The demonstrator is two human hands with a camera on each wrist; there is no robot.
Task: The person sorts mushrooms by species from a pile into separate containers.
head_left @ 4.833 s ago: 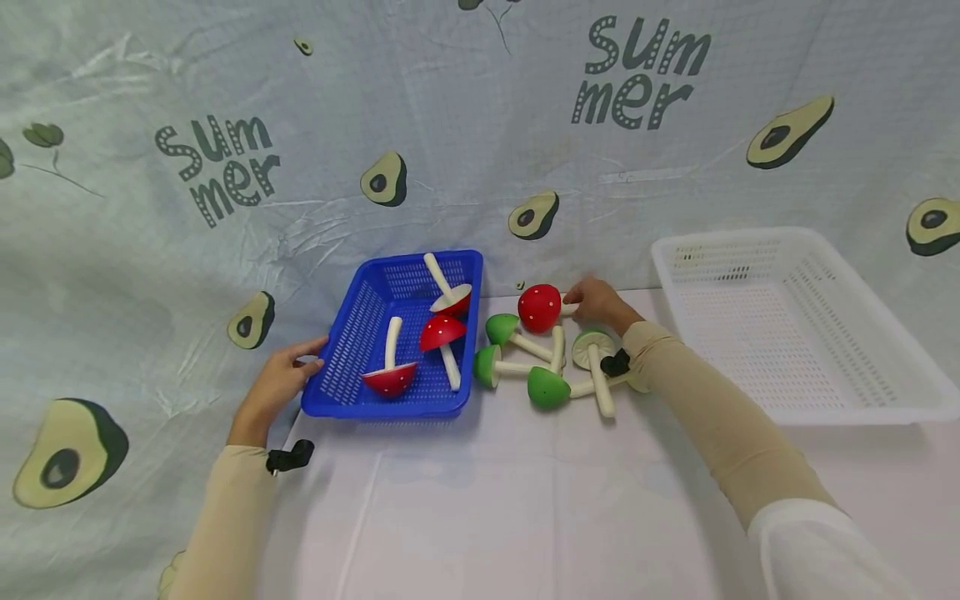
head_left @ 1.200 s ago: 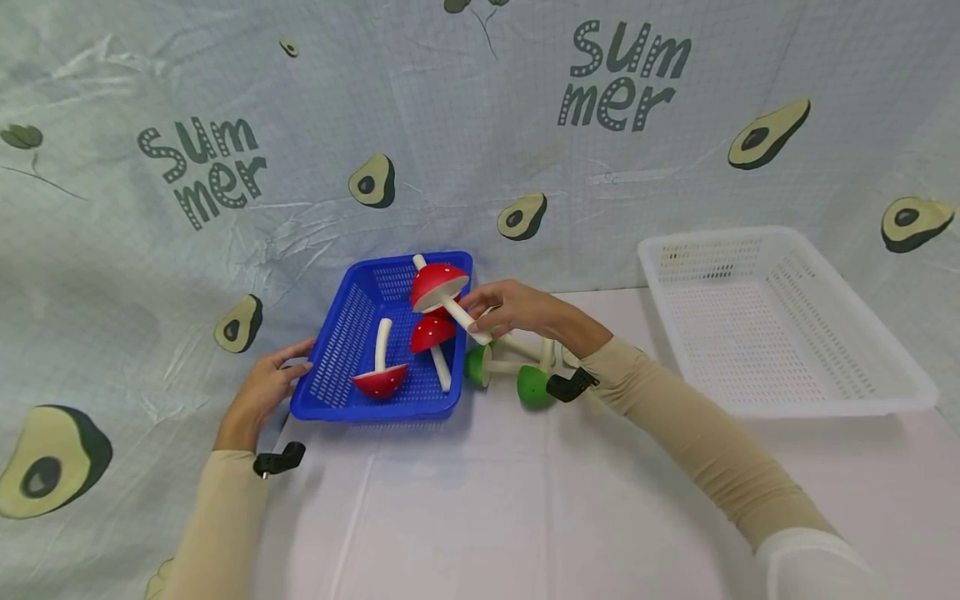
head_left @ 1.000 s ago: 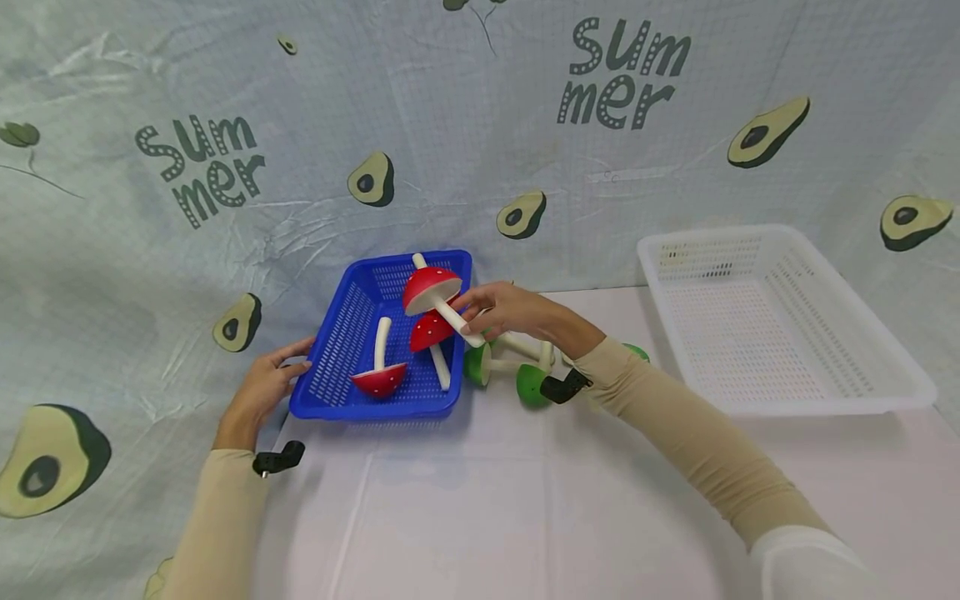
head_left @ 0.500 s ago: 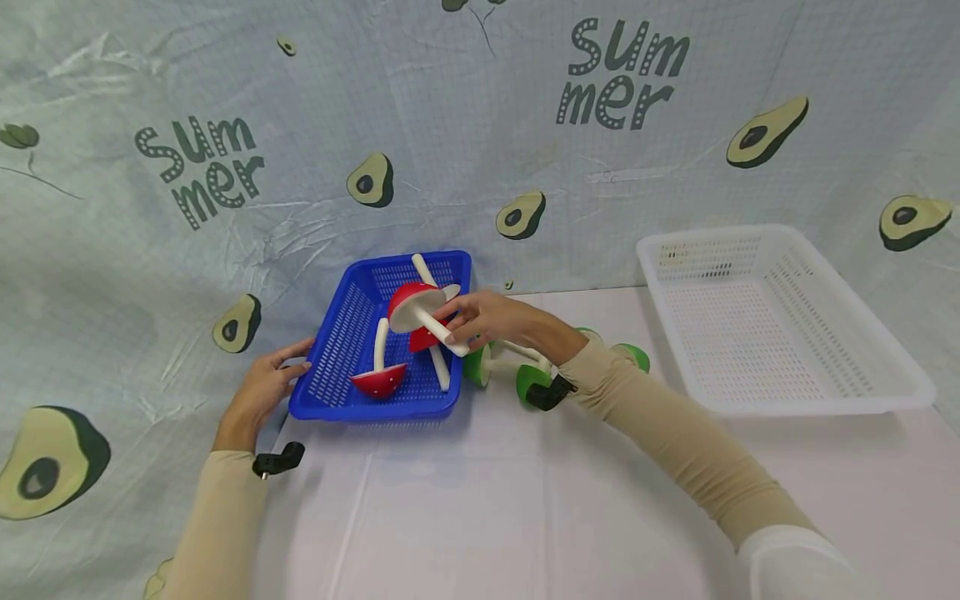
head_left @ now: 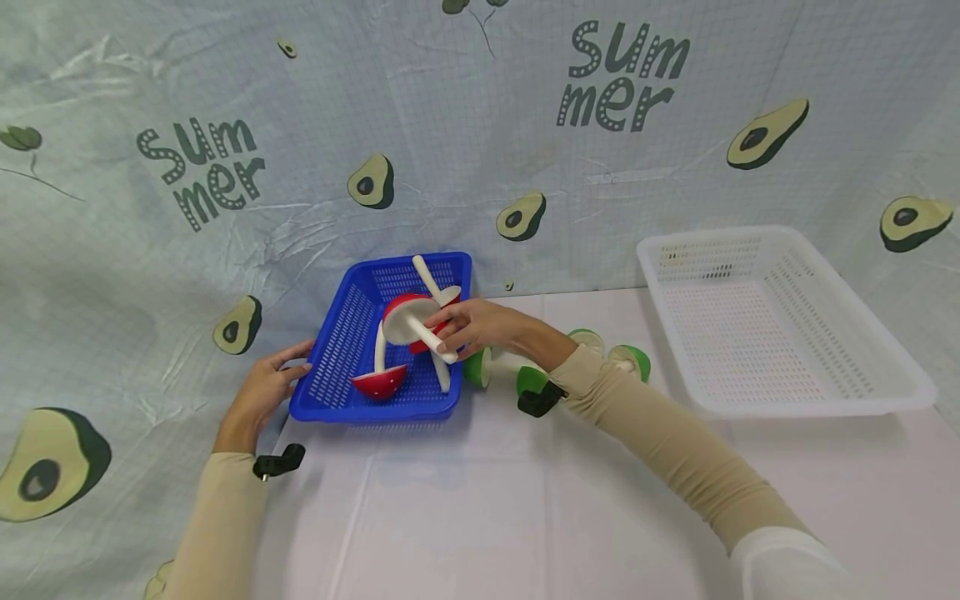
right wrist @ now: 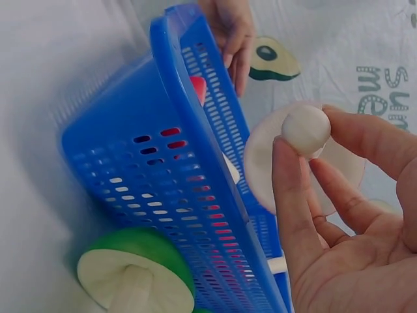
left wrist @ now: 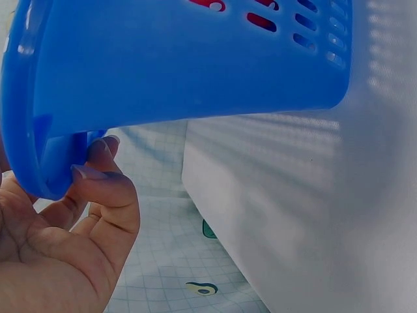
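My right hand (head_left: 487,327) pinches the stem of a toy mushroom (head_left: 402,323) with a red cap. The mushroom hangs tilted over the blue basket (head_left: 375,414), its pale underside facing me. In the right wrist view, thumb and fingertips grip near the rounded stem end (right wrist: 306,130). My left hand (head_left: 264,387) holds the basket's left rim; in the left wrist view its fingers curl under the blue rim (left wrist: 25,98). Inside the basket lie more red mushrooms: one cap-down (head_left: 379,382) at the front, others partly hidden behind the held one.
Several green-capped toy mushrooms (head_left: 632,362) lie on the white table (head_left: 480,500) right of the blue basket, partly behind my right forearm. A white basket (head_left: 817,408) with nothing in it stands farther right. A printed avocado cloth (head_left: 450,125) hangs behind.
My right hand picked up the red mushroom from beside the green ones and carried it left over the blue basket. Lately it moved slightly left and nearer. The left hand stays on the rim.
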